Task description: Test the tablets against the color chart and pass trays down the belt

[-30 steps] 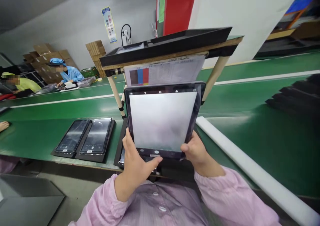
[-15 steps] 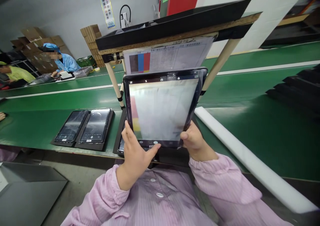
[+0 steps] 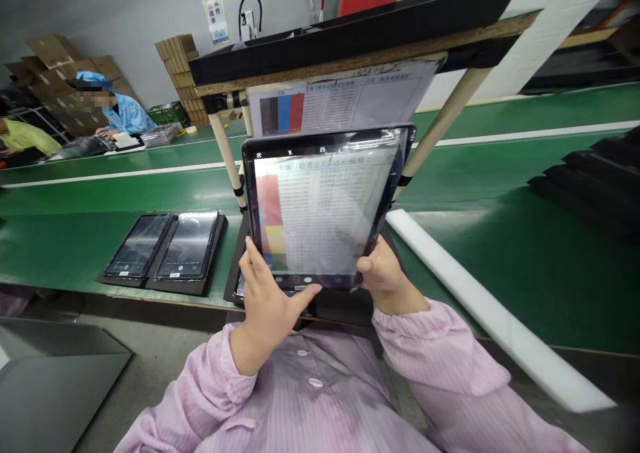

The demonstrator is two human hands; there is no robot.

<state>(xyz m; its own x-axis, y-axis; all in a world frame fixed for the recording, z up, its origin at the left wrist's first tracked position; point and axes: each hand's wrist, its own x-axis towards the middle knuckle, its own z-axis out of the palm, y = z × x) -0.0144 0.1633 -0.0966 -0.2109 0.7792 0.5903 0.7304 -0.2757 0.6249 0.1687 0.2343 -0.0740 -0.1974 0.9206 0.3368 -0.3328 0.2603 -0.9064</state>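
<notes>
I hold a black tablet (image 3: 320,206) upright in front of me with both hands. My left hand (image 3: 267,299) grips its lower left corner, thumb stretched along the bottom bezel near the on-screen buttons. My right hand (image 3: 383,273) is closed on the lower right corner. The screen shows a camera picture of the printed chart (image 3: 345,99) with colour bars and a table that hangs from the wooden shelf (image 3: 360,59) behind it. Under the tablet lies a black tray (image 3: 235,286) at the belt's near edge, mostly hidden.
Two more tablets (image 3: 165,246) lie in black trays on the green conveyor belt (image 3: 75,239) to the left. A white foam roll (image 3: 480,299) runs along the right. Black trays (image 3: 595,179) are stacked at the far right. Two people work at the far left, beside cardboard boxes (image 3: 180,73).
The tablet has risen slightly toward the chart. Its screen went from blank white to a sharp image of the colour bars and table. My hands kept their grip.
</notes>
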